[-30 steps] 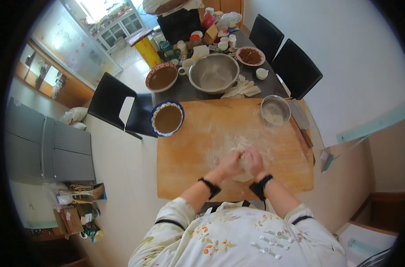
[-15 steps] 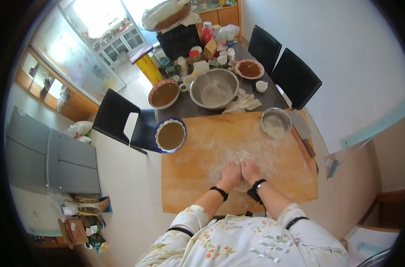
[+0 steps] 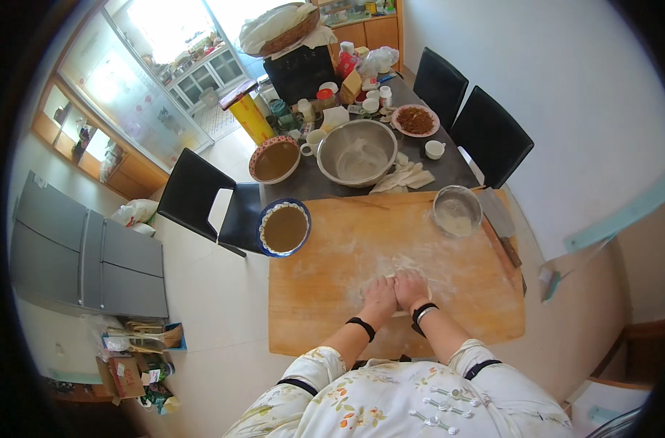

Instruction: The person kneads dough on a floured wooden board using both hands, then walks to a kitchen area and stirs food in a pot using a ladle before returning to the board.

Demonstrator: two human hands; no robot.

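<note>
My left hand [image 3: 380, 296] and my right hand [image 3: 410, 288] lie side by side, fingers curled, pressing down on a pale lump of dough [image 3: 396, 311] on the floured wooden board [image 3: 325, 292]. The dough is almost wholly hidden under both hands. Each wrist wears a black band. A blue-rimmed bowl of brown filling [image 3: 284, 228] sits at the board's far left corner. A small glass bowl of flour [image 3: 456, 212] stands at the far right.
A large steel mixing bowl [image 3: 357, 153], a floral bowl of brown liquid [image 3: 274, 159], a plate of brown mince [image 3: 415, 120], cups and jars crowd the dark table beyond. A cleaver [image 3: 502, 228] lies along the board's right edge. Black chairs [image 3: 201, 197] stand on both sides.
The view has tilted and shifted slightly; my hands stay together on the dough, kneading at about the same spot on the board.
</note>
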